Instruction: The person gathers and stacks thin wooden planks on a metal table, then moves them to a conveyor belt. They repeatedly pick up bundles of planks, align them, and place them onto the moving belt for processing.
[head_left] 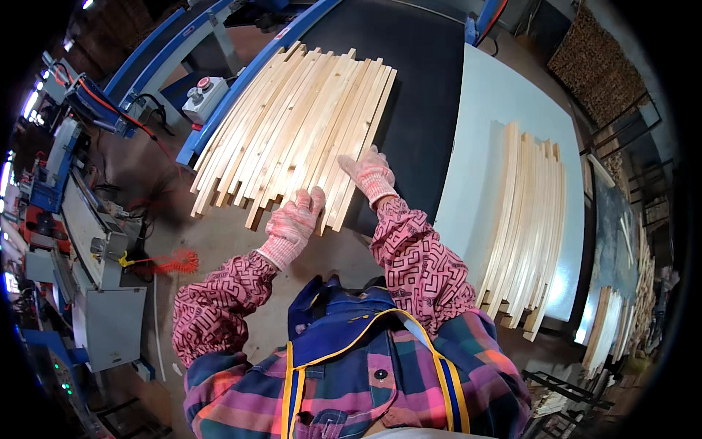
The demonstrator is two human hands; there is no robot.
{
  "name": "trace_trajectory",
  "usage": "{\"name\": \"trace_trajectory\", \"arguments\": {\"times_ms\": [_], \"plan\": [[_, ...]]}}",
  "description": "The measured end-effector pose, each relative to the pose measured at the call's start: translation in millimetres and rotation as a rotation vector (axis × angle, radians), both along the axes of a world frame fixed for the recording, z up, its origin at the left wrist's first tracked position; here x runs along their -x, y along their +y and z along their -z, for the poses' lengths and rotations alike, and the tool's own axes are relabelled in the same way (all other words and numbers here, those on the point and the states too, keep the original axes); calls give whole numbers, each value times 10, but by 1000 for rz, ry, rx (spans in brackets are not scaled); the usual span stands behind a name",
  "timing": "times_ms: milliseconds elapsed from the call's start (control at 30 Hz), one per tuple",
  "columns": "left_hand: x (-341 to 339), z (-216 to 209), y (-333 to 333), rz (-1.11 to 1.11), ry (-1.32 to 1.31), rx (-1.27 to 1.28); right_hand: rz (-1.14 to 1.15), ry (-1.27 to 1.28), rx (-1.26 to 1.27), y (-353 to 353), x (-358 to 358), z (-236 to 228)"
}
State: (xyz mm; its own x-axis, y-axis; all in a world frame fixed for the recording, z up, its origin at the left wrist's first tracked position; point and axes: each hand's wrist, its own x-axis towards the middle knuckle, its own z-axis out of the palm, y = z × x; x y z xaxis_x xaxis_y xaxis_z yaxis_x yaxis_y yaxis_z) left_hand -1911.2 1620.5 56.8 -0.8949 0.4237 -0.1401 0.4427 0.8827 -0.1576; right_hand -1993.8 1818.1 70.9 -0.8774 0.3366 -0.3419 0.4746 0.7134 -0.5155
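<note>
Long pale wooden strips [307,117] lie side by side on a dark conveyor belt [420,95], their near ends uneven and jutting past its edge. My left hand [292,225], in a pink-and-white knit glove, is at these near ends, with bent fingers closed on one strip's end; its fingertips are partly hidden. My right hand [371,174], in a matching glove, rests at the right edge of the layer. Its thumb reaches over the outer strips and its fingers are stretched out along the side, apart from the thumb.
To the right, a pale board [479,146] bears another bundle of strips [526,227]. A grey control box [205,99] with a red button sits by the blue frame [245,84] at left. Beyond are machines, a red coiled hose [183,261] and stacked wood [596,62].
</note>
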Motion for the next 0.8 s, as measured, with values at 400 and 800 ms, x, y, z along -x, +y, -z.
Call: {"name": "trace_trajectory", "arguments": {"times_ms": [400, 800], "plan": [[-180, -19, 446, 263, -122, -534, 36, -127, -275, 51, 204, -443], [-382, 345, 48, -66, -5, -1443, 334, -135, -130, -44, 506, -536]]}}
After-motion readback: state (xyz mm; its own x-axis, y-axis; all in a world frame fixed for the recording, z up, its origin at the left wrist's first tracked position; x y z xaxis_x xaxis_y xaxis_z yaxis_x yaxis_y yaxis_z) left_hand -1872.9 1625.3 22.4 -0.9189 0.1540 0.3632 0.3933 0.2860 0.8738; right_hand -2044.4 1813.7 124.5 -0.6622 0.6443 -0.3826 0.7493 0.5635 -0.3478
